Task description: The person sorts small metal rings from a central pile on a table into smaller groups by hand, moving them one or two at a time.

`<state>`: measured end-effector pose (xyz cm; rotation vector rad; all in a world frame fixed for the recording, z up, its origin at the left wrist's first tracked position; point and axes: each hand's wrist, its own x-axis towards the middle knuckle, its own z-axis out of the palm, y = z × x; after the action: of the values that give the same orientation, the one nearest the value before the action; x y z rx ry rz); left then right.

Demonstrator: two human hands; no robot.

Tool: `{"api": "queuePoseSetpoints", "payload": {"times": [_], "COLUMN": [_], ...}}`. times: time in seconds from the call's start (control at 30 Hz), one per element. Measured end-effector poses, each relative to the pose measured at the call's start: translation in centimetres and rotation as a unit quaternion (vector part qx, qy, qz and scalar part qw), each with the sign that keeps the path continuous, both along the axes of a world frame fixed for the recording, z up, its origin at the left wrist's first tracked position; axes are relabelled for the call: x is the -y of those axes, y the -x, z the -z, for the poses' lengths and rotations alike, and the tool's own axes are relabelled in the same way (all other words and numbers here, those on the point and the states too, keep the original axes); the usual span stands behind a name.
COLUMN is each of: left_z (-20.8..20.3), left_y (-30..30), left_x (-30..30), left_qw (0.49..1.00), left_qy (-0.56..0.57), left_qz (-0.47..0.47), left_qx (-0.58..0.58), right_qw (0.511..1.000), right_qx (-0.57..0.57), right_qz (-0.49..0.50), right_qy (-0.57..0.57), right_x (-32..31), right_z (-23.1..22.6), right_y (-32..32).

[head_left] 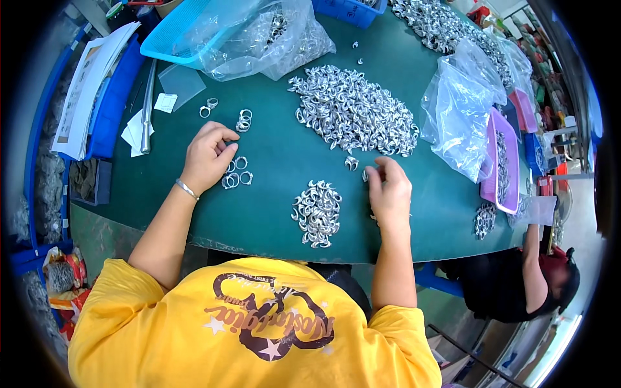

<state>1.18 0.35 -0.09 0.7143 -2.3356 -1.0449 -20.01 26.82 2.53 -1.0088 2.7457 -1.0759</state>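
My left hand [210, 155] is curled on the green table, fingers closed; whatever they may hold is hidden. Just beyond its fingertips lies a small stack of silver rings [244, 120]. More silver rings [240, 163] are grouped close to its thumb side. My right hand [391, 194] is pinched, with a small silver piece [365, 175] at its thumb and fingertips. Left of it lies a small heap of curved silver pieces [317, 213]. A larger heap of similar pieces [356, 107] spreads farther off, with a few loose pieces [351, 163] at its near edge.
Rings [206, 111], a tapered metal rod [148, 107] and paper slips lie at the left. A light-blue basket [171, 35] and filled plastic bag [278, 39] stand behind. At the right are a clear bag [456, 116], a purple tray [491, 165] and another person [517, 278].
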Motion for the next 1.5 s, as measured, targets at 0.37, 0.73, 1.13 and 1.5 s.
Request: {"api": "queuePoseSetpoints", "payload": {"times": [0.37, 0.73, 1.13, 1.5], "left_z": [-0.1, -0.1, 0.1, 0.1], "left_y": [0.1, 0.3, 0.0, -0.2], "left_x": [-0.2, -0.2, 0.1, 0.0], "left_qw": [1.000, 1.000, 1.000, 1.000], "left_qy": [0.007, -0.005, -0.001, 0.011], "left_qz": [0.000, 0.009, 0.001, -0.007], "left_qx": [0.006, -0.009, 0.005, 0.018], "right_qw": [0.992, 0.973, 0.993, 0.990], "right_qx": [0.078, -0.176, -0.090, -0.133], "right_qz": [-0.073, -0.076, -0.032, 0.035], "right_qy": [0.067, 0.125, 0.073, 0.037], "right_x": [-0.2, 1.9, -0.4, -4.2], "right_z": [-0.6, 1.3, 0.4, -1.0], "right_y": [-2.9, 0.0, 0.5, 1.0]}}
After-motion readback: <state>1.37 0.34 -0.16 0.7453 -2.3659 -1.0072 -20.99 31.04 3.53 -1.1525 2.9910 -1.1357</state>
